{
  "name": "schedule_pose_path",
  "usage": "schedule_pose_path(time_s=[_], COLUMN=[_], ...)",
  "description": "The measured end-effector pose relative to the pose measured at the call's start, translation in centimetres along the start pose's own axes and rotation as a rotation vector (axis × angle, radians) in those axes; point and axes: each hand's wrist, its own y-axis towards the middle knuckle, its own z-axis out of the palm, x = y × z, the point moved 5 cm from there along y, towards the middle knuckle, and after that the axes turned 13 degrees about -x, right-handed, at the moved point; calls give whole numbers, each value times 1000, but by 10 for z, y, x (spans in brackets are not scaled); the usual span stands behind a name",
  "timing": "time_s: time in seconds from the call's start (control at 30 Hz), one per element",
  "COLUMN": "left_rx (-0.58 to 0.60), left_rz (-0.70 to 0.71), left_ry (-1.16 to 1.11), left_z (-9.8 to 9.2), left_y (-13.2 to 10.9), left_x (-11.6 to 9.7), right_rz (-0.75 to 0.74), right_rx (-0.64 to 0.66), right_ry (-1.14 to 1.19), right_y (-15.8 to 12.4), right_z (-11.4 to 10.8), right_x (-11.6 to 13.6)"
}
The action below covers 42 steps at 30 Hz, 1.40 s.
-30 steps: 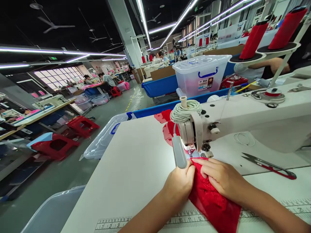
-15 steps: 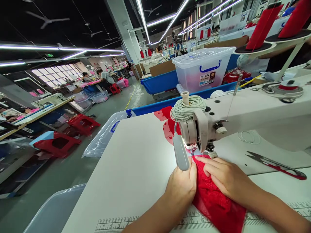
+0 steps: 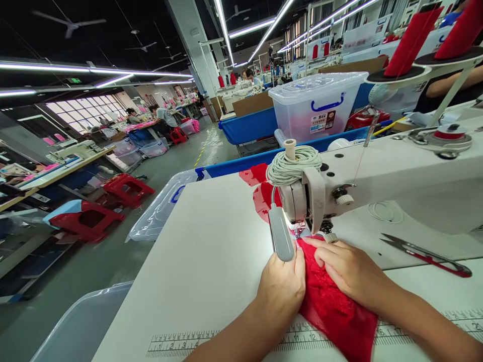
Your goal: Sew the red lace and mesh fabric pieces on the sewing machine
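Observation:
A piece of red lace fabric [image 3: 332, 296] runs from under the needle area of a white sewing machine [image 3: 400, 166] down over the table's front edge. My left hand [image 3: 283, 281] is closed on the fabric's left edge, its fingertips close to the presser foot [image 3: 298, 232] and partly behind a grey lamp [image 3: 282, 235]. From the right, my right hand [image 3: 350, 269] grips the same fabric, index finger stretched toward the needle and the other fingers curled on the cloth. Its thumb is hidden.
Thread snips [image 3: 428, 255] lie right of my right hand. Red fabric pieces [image 3: 264, 198] rest behind the machine head. A ruler strip [image 3: 181, 343] lines the front edge. Red thread cones [image 3: 413, 42] stand upper right. A clear lidded box [image 3: 317, 108] stands beyond the table.
The view has shifted slightly. Both hands stay on the red fabric beside the presser foot, and the fabric's lower end has shifted a little left.

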Motion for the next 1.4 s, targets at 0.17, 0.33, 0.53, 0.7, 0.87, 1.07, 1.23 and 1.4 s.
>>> schedule_pose_path(time_s=[0.17,0.33,0.53,0.7,0.87,1.07,1.23,1.4], left_rx=[43,15,39,48,17,34,36,20], left_rz=[-19,-9,-1,5,67,60,63,32], left_ry=[12,62,64,76,115,136,116,113], left_z=[0,-6,-8,-7,-8,-10,-10,-16], left_y=[2,7,9,8,8,12,11,15], left_x=[0,-1,-1,0,0,3,3,3], right_rz=[0,-5,14,63,69,42,44,25], right_rx=[23,25,30,-27,-31,-8,-16,-15], right_ry=[-1,-20,5,0,11,22,10,-51], right_y=[2,2,1,-4,-3,1,0,-1], right_z=[-1,0,1,7,6,2,3,5], right_x=[-1,-1,-2,-7,-6,-3,-4,-3])
